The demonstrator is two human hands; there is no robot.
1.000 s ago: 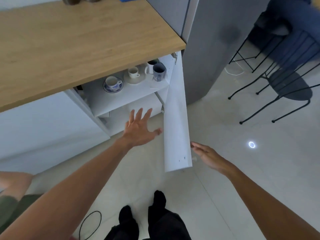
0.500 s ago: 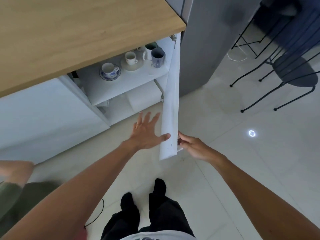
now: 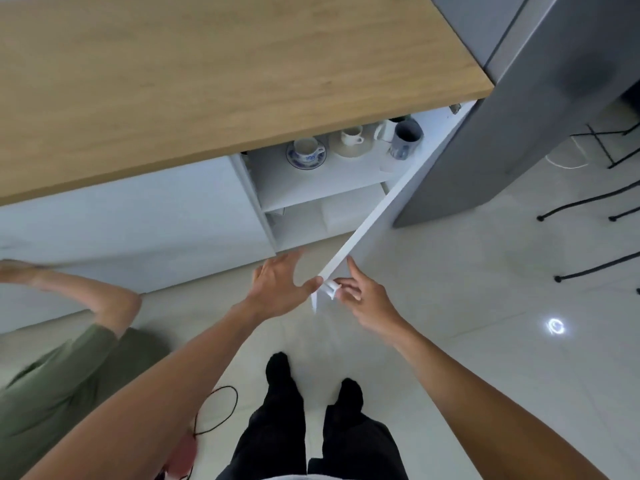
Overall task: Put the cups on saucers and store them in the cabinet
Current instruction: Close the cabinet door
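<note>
On the upper shelf (image 3: 311, 188) of the open white cabinet stand a blue-patterned cup on its saucer (image 3: 306, 152), a white cup on a cream saucer (image 3: 351, 137), a white mug (image 3: 383, 129) and a grey-blue mug (image 3: 408, 137). The cabinet door (image 3: 381, 216) swings out toward me, seen nearly edge-on. My left hand (image 3: 280, 284) is spread, thumb against the door's free edge. My right hand (image 3: 363, 294) is on the door's outer side, fingertips touching the small white knob (image 3: 330, 289), index finger lying along the door.
A wooden countertop (image 3: 207, 81) overhangs the cabinet. A tall grey appliance (image 3: 519, 116) stands right of the door. Another person's arm in a green sleeve (image 3: 69, 341) is at the left. Black chair legs (image 3: 595, 202) are at the right, a cable (image 3: 218, 407) on the floor by my feet.
Both hands have closed in on the door's free edge; the right fingers now reach the knob. The door appears turned more edge-on. Another person's arm has come in at the left.
</note>
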